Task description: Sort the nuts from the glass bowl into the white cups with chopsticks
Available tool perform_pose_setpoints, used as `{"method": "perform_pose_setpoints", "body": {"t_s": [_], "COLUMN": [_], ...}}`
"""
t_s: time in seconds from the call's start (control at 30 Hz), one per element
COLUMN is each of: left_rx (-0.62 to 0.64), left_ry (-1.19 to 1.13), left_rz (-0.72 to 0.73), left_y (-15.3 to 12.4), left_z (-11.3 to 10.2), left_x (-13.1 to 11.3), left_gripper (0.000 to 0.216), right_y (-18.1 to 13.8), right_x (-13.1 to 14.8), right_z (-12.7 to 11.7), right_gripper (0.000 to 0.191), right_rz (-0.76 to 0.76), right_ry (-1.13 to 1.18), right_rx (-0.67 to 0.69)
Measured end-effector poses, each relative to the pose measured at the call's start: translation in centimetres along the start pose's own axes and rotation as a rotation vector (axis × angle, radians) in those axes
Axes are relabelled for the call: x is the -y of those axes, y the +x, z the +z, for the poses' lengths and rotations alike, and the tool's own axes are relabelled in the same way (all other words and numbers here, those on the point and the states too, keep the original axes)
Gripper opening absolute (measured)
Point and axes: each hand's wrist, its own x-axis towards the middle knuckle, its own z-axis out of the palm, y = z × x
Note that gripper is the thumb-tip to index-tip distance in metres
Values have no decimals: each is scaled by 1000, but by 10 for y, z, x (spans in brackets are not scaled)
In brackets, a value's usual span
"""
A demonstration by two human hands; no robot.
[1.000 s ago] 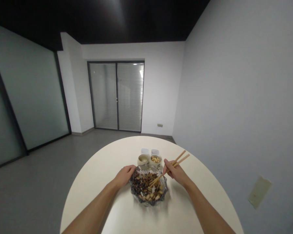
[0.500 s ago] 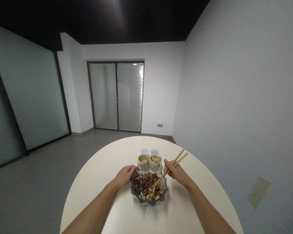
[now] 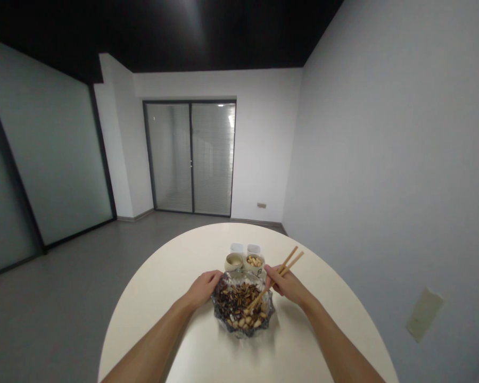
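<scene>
A scalloped glass bowl (image 3: 241, 331) of dark seeds and pale nuts sits on the round white table (image 3: 175, 266) in front of me. My left hand (image 3: 203, 287) rests against the bowl's left rim with its fingers curled on it. My right hand (image 3: 287, 284) is closed on a pair of wooden chopsticks (image 3: 277, 275). Their tips reach down into the nuts near the bowl's right middle.
Behind the bowl stand two small cups, one pale inside (image 3: 233, 261) and one with nuts (image 3: 254, 261), with two small white containers (image 3: 245, 248) behind them. A white wall runs close on the right. Grey floor and glass doors lie beyond the table.
My right hand has drifted slightly left and the chopstick tips have moved a little deeper into the bowl. My left hand has stayed on the rim.
</scene>
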Motion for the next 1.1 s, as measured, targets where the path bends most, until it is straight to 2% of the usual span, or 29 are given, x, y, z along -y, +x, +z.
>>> {"method": "perform_pose_setpoints", "body": {"t_s": [0.67, 1.1], "left_rx": [10, 5], "left_ry": [-2, 14], "left_rz": [12, 8], "left_y": [3, 0], "left_z": [2, -1], "left_x": [9, 5], "left_gripper": [51, 51], "right_y": [2, 2], "right_x": [-2, -3], "right_z": [-2, -1], "right_gripper": [76, 72], "right_rz": [0, -3], "right_ry": [-16, 47], "right_rx": [22, -39]}}
